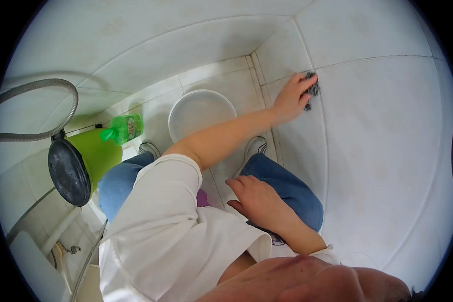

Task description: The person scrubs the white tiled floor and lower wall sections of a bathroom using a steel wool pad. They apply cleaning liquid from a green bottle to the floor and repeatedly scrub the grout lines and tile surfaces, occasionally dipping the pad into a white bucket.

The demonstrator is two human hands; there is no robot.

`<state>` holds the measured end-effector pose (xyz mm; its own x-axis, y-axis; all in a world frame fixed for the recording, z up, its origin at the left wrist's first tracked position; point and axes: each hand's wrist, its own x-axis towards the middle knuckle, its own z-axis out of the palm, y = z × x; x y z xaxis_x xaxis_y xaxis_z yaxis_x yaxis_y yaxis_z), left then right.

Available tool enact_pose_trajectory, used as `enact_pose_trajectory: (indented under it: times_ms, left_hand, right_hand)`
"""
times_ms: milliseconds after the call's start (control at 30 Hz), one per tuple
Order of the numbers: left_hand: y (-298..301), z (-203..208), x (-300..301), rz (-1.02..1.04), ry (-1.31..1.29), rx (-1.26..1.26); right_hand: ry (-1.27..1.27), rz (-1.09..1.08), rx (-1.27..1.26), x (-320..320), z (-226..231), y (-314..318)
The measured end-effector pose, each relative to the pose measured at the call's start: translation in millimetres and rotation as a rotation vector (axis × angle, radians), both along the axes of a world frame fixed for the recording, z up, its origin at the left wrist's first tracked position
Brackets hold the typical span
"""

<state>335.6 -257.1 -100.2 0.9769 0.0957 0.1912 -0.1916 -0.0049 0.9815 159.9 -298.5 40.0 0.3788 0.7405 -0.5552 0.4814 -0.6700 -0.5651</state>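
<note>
Left hand (288, 100) reaches across to the right, fingers gripping a dark, wiry scouring pad (313, 89) against the white tiled wall (377, 131). Right hand (256, 199) is loosely open beside the right knee in blue jeans (284, 186). Beyond the feet, partly under the left forearm, is a round white basin (201, 110); to its left, a green bottle (129, 128) and a dark-lidded green bin (103, 156).

Two hands (286, 103) (256, 200) — one scrubber (313, 91), one basin (200, 110), one bottle (128, 128)

Green bottle label (132, 128) illegible.
</note>
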Motion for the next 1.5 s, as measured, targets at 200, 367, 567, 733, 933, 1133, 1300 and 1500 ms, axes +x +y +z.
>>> enact_pose_trajectory:
  times_ms: [200, 367, 567, 733, 933, 1133, 1300, 1500]
  left_hand:
    - [1, -3, 23, 0.257, -0.126, 0.019]
    - [-9, 13, 9, 0.195, -0.157, 0.023]
    - [-9, 85, 26, 0.227, -0.350, -0.184]
    - [-10, 70, 32, 0.323, -0.295, -0.017]
    - [1, 152, 66, 0.375, -0.585, 0.066]
    - [1, 175, 63, 0.469, -0.608, 0.186]
    - [3, 135, 36, 0.368, -0.438, 0.331]
    - [0, 232, 63, 0.519, -0.670, 0.298]
  right_hand:
    - [-0.033, -0.001, -0.045, 0, -4, -2]
    - [-0.058, -0.040, 0.029, 0, -9, -10]
    - [-0.068, -0.072, 0.039, -2, -12, -20]
    - [-0.103, -0.063, 0.047, -3, -9, -21]
    - [-0.166, -0.025, 0.173, -14, -16, -22]
    - [-0.240, -0.066, 0.269, -17, -16, -19]
    - [-0.210, -0.046, 0.222, -15, -8, -21]
    - [-0.200, -0.071, 0.089, -8, -12, -27]
